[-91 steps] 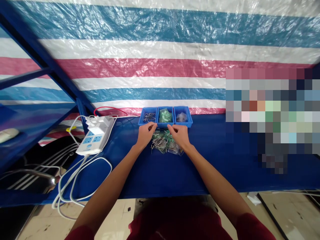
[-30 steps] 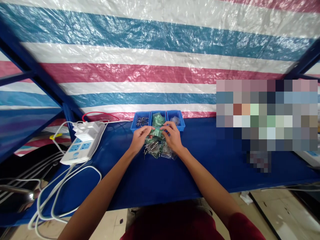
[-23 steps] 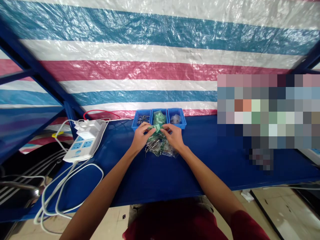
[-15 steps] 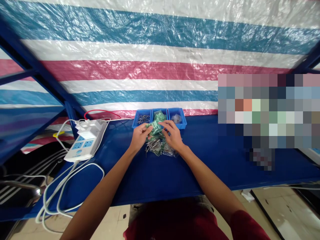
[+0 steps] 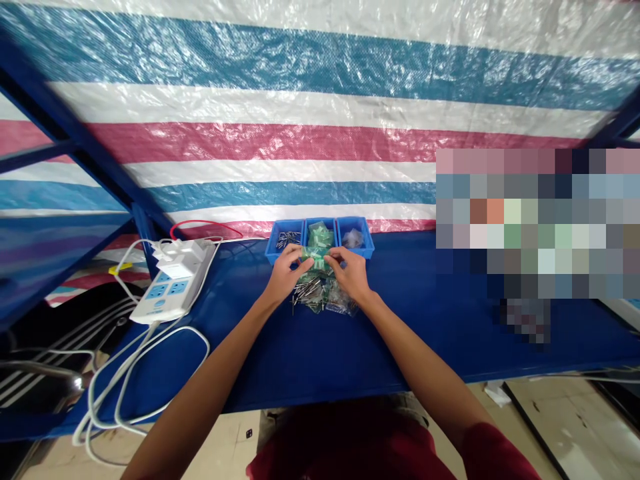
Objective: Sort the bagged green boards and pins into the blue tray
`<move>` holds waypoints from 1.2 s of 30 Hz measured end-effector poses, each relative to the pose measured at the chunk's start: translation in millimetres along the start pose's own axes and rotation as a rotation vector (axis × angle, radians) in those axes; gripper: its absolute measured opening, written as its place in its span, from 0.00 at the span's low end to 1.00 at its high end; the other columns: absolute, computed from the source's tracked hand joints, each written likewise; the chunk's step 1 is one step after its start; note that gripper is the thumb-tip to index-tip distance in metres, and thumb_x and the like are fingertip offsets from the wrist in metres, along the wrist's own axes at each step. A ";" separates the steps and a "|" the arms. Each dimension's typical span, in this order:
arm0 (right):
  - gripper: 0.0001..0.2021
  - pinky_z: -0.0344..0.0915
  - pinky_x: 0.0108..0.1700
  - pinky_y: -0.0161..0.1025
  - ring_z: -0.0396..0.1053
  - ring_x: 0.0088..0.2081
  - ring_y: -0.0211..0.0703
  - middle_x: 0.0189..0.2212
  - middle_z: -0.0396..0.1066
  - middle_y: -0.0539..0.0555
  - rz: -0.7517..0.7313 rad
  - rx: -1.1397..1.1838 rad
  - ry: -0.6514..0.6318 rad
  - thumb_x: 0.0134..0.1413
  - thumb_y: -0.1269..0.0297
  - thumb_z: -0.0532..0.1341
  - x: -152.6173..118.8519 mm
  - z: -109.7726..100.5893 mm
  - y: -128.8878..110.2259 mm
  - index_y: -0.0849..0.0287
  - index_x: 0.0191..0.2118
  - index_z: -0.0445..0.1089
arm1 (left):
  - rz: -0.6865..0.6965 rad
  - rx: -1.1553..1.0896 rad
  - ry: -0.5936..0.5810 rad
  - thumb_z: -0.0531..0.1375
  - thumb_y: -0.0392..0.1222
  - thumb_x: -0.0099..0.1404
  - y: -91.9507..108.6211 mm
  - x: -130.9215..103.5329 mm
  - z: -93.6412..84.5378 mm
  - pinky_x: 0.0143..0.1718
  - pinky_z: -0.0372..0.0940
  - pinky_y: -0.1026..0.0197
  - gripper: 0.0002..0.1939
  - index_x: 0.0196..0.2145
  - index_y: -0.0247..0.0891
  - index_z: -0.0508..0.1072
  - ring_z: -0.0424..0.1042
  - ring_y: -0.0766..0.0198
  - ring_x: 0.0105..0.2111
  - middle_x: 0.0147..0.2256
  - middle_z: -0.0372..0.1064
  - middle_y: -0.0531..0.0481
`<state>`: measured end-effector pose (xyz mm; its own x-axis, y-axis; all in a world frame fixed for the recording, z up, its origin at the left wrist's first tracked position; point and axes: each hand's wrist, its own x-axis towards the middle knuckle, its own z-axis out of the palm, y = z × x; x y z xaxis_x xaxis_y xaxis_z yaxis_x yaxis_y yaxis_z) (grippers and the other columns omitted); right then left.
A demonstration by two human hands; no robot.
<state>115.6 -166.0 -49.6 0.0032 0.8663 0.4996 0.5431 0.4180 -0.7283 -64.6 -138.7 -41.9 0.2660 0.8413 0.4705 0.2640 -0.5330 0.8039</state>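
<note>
Between my two hands a small green plastic bag (image 5: 317,256) is stretched flat. My left hand (image 5: 289,270) pinches its left side, and my right hand (image 5: 349,270) grips its right side between thumb and fingers. Just beyond, three blue bins stand in a row: the left bin (image 5: 273,249) holds metal pieces, the middle one has green bags (image 5: 320,233), and the right one has clear bags (image 5: 353,238). Below my hands lies a pile of loose metal pieces (image 5: 309,291) and clear bags (image 5: 340,301), partly covered by my right hand.
On the left of the blue table (image 5: 310,360) sits a white power strip (image 5: 165,297) with plugged-in adapters and looped white cables (image 5: 123,373). A striped plastic sheet (image 5: 300,140) hangs behind the bins. Pixelation hides the right side.
The green bag, tilted and bunched before, is now spread level between my hands. My right fingers have moved from near its edge to a pinch on its right side.
</note>
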 end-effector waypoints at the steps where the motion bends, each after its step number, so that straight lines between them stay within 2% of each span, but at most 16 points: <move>1: 0.11 0.67 0.41 0.38 0.70 0.33 0.42 0.30 0.73 0.52 0.010 0.022 -0.001 0.61 0.58 0.55 -0.4 0.5 0.0 0.57 0.41 0.69 | -0.007 0.034 0.010 0.60 0.58 0.61 1.2 -0.5 0.6 0.36 0.65 0.61 0.20 0.27 0.36 0.70 0.69 0.60 0.36 0.33 0.67 0.47; 4: 0.12 0.67 0.40 0.37 0.70 0.32 0.41 0.29 0.73 0.50 0.021 0.056 -0.016 0.61 0.58 0.55 -1.6 0.9 -1.5 0.57 0.46 0.68 | -0.104 -0.038 -0.042 0.58 0.55 0.64 3.6 -3.3 4.0 0.31 0.66 0.61 0.18 0.28 0.37 0.68 0.69 0.64 0.26 0.24 0.66 0.52; 6: 0.12 0.67 0.42 0.38 0.71 0.34 0.41 0.31 0.74 0.52 -0.024 0.062 -0.038 0.63 0.61 0.52 -2.2 0.2 -3.6 0.57 0.45 0.70 | -0.170 -0.159 -0.051 0.58 0.54 0.64 3.6 -4.8 6.3 0.28 0.66 0.62 0.15 0.34 0.38 0.67 0.64 0.68 0.18 0.19 0.62 0.57; 9: 0.15 0.67 0.47 0.40 0.72 0.41 0.42 0.39 0.75 0.54 -0.109 0.058 -0.070 0.64 0.66 0.48 -2.1 -0.4 -5.5 0.55 0.43 0.73 | -0.200 -0.291 -0.016 0.62 0.53 0.62 1.7 -4.8 6.9 0.24 0.64 0.64 0.18 0.42 0.40 0.64 0.60 0.71 0.14 0.17 0.58 0.62; 12: 0.13 0.65 0.52 0.42 0.70 0.48 0.43 0.45 0.73 0.55 -0.148 0.035 -0.038 0.62 0.68 0.51 -0.9 0.8 -3.2 0.54 0.42 0.73 | -0.201 -0.311 -0.072 0.62 0.56 0.61 -0.3 -3.1 4.3 0.25 0.64 0.64 0.19 0.39 0.39 0.67 0.60 0.71 0.16 0.18 0.59 0.60; 14: 0.10 0.63 0.54 0.42 0.68 0.51 0.45 0.48 0.71 0.57 -0.127 0.020 0.003 0.61 0.67 0.53 -0.1 1.6 -0.2 0.56 0.41 0.72 | -0.190 -0.262 -0.104 0.58 0.59 0.63 -0.1 -2.3 2.2 0.27 0.65 0.62 0.20 0.36 0.37 0.70 0.63 0.69 0.18 0.20 0.62 0.56; 16: 0.09 0.64 0.52 0.42 0.69 0.49 0.45 0.46 0.72 0.57 -0.065 0.020 0.000 0.61 0.64 0.54 0.4 1.8 2.4 0.57 0.39 0.71 | -0.141 -0.156 -0.103 0.56 0.61 0.64 1.6 -1.9 1.0 0.29 0.65 0.62 0.23 0.34 0.36 0.73 0.66 0.66 0.24 0.26 0.66 0.51; 20: 0.09 0.66 0.45 0.38 0.71 0.37 0.43 0.35 0.74 0.53 0.012 0.052 -0.019 0.62 0.60 0.54 0.5 1.5 3.4 0.57 0.39 0.69 | 0.011 0.077 -0.052 0.62 0.57 0.60 5.9 -2.7 2.5 0.36 0.65 0.60 0.21 0.23 0.35 0.72 0.68 0.61 0.35 0.34 0.67 0.47; 21: 0.09 0.66 0.43 0.38 0.71 0.36 0.43 0.34 0.74 0.53 0.011 0.068 0.000 0.61 0.59 0.55 0.5 1.6 2.9 0.57 0.39 0.69 | 0.011 0.077 -0.043 0.62 0.55 0.60 6.6 -3.1 3.4 0.36 0.65 0.60 0.19 0.23 0.35 0.72 0.68 0.61 0.35 0.33 0.68 0.47; 23: 0.09 0.66 0.39 0.37 0.70 0.31 0.41 0.32 0.73 0.52 -0.008 0.120 0.038 0.60 0.58 0.56 0.6 1.6 1.8 0.57 0.39 0.69 | -0.051 -0.014 -0.051 0.62 0.53 0.61 7.5 -4.0 4.9 0.34 0.66 0.60 0.15 0.32 0.36 0.74 0.69 0.63 0.31 0.30 0.68 0.49; 25: 0.09 0.65 0.35 0.37 0.68 0.27 0.40 0.29 0.73 0.51 -0.034 0.174 0.064 0.60 0.59 0.56 0.9 0.7 0.8 0.58 0.38 0.70 | -0.142 -0.147 -0.076 0.63 0.51 0.61 8.6 -4.5 5.3 0.31 0.66 0.61 0.19 0.45 0.38 0.71 0.69 0.65 0.25 0.25 0.67 0.54; 27: 0.10 0.65 0.34 0.37 0.67 0.26 0.39 0.28 0.72 0.51 -0.068 0.198 0.078 0.60 0.61 0.55 0.9 -0.9 0.4 0.58 0.36 0.72 | -0.209 -0.248 -0.102 0.63 0.50 0.61 10.2 -4.8 4.6 0.28 0.66 0.62 0.23 0.51 0.38 0.67 0.68 0.66 0.21 0.21 0.67 0.57; 30: 0.13 0.66 0.37 0.38 0.68 0.30 0.40 0.31 0.73 0.52 -0.143 0.223 0.058 0.58 0.68 0.52 1.0 -2.8 1.2 0.57 0.39 0.75 | -0.235 -0.335 -0.099 0.63 0.49 0.62 11.9 -4.5 3.2 0.27 0.66 0.62 0.23 0.52 0.38 0.66 0.70 0.65 0.20 0.21 0.70 0.55; 33: 0.15 0.67 0.40 0.40 0.68 0.33 0.41 0.37 0.72 0.54 -0.175 0.233 0.033 0.55 0.71 0.53 2.4 -1.8 2.8 0.56 0.42 0.75 | -0.196 -0.358 -0.086 0.61 0.50 0.63 9.4 -4.1 2.2 0.30 0.66 0.61 0.19 0.47 0.36 0.70 0.71 0.64 0.23 0.23 0.71 0.53; 36: 0.07 0.67 0.41 0.40 0.69 0.36 0.43 0.39 0.71 0.56 -0.127 0.199 0.077 0.55 0.65 0.59 4.4 0.8 3.4 0.57 0.33 0.74 | -0.139 -0.292 -0.071 0.61 0.53 0.63 3.2 -3.7 1.8 0.31 0.65 0.61 0.19 0.42 0.34 0.74 0.69 0.64 0.27 0.27 0.69 0.51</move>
<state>116.8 -160.5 -50.2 0.0135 0.7829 0.6220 0.3673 0.5747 -0.7313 -63.1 -143.7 -41.7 0.3130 0.8904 0.3305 0.0278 -0.3564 0.9339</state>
